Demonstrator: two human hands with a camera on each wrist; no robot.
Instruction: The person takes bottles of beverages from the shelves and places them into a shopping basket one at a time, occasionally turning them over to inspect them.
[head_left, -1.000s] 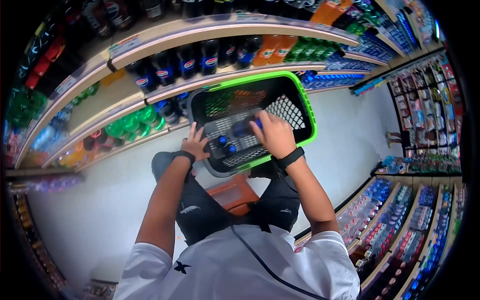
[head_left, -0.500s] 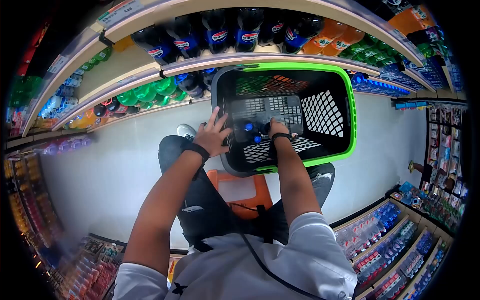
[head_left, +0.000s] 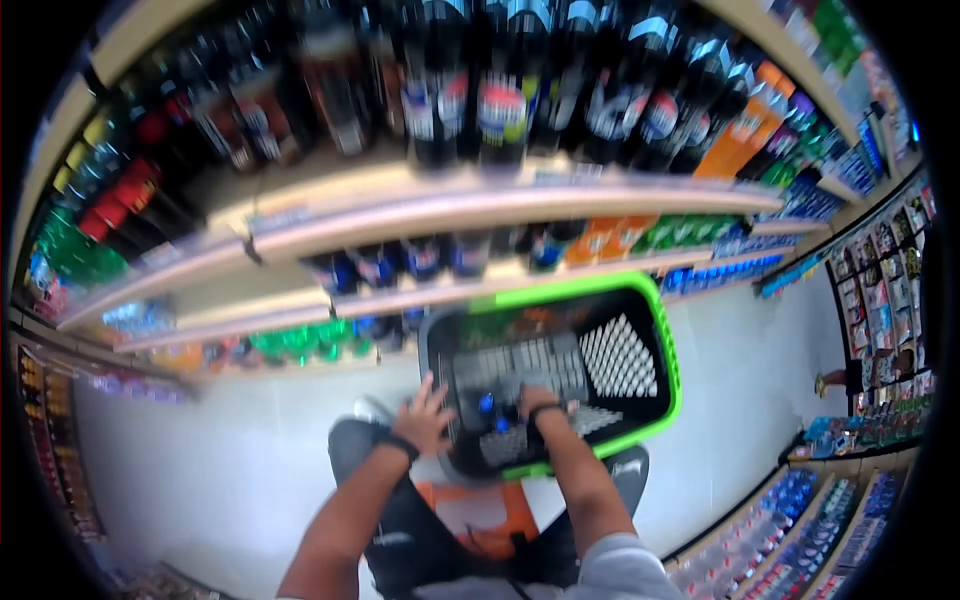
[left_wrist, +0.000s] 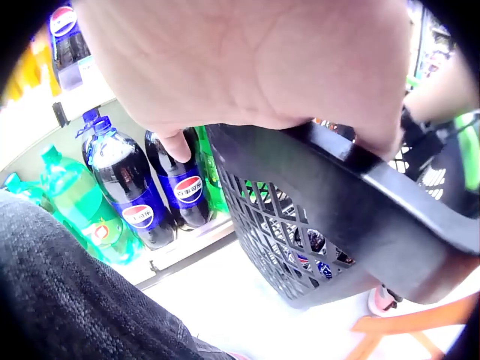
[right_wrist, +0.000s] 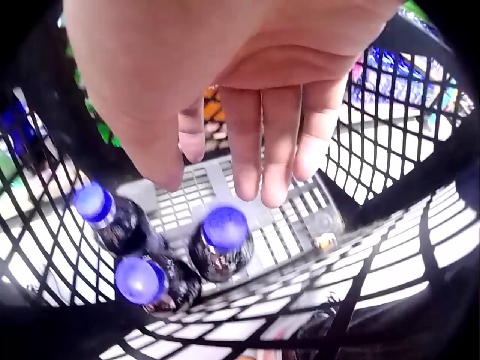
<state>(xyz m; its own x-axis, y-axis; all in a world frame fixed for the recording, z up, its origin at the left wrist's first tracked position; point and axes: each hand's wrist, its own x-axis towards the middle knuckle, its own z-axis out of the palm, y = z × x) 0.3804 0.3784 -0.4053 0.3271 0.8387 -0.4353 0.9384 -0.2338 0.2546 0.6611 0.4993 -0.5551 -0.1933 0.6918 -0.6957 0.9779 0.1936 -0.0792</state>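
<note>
A black shopping basket (head_left: 672,350) with a bright green rim is in front of me in the head view. Inside it, three dark cola bottles with blue caps stand close together; the right wrist view shows the nearest bottle (right_wrist: 219,247), another bottle (right_wrist: 161,283) and a third bottle (right_wrist: 112,217). My right hand (right_wrist: 247,112) is down in the basket, fingers straight and apart from the bottles, holding nothing. Fingers spread, my left hand (head_left: 425,420) rests on the basket's dark left rim (left_wrist: 405,202). In the left wrist view its thumb lies outside the rim.
Drink shelves (head_left: 420,220) curve around the far side, with cola bottles (left_wrist: 135,199) and green soda bottles (left_wrist: 86,199) close to the basket. An orange stool (head_left: 500,515) is between my legs. More bottle racks (head_left: 780,530) line the right.
My right hand has lowered a dark blue-capped bottle into the basket beside two others and let go. The head view has tilted up towards the shelves. My left hand stays at the rim.
</note>
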